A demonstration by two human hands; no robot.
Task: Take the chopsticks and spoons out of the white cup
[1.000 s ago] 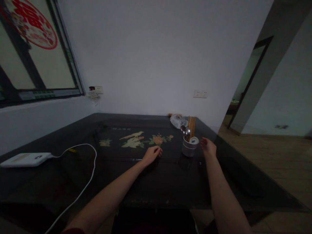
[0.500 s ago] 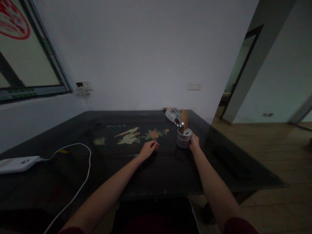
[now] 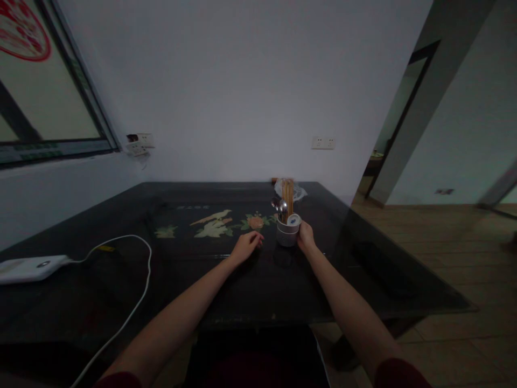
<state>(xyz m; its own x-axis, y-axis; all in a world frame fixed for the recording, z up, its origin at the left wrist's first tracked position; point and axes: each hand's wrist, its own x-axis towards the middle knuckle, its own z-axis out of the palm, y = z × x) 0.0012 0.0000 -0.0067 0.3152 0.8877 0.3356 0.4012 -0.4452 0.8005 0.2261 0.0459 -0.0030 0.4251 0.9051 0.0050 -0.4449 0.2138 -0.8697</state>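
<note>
A small grey utensil holder (image 3: 287,235) stands on the dark glass-topped table (image 3: 226,291), filled with wooden chopsticks (image 3: 288,194) and metal spoons (image 3: 279,206). My right hand (image 3: 306,237) is wrapped round the holder's right side. Just to the left of the holder, my left hand (image 3: 245,246) rests on the table with its fingers loosely curled and nothing in it. A flower-and-bird picture (image 3: 218,224) shows under the glass behind my left hand.
A clear plastic bag (image 3: 294,189) lies at the table's far edge by the wall. A white device (image 3: 30,268) with a white cable (image 3: 137,293) sits at the left. A window is at the upper left, a doorway and wooden floor at the right.
My right hand reached the holder, closed on it and slid it leftwards toward my left hand. My left hand stayed where it was.
</note>
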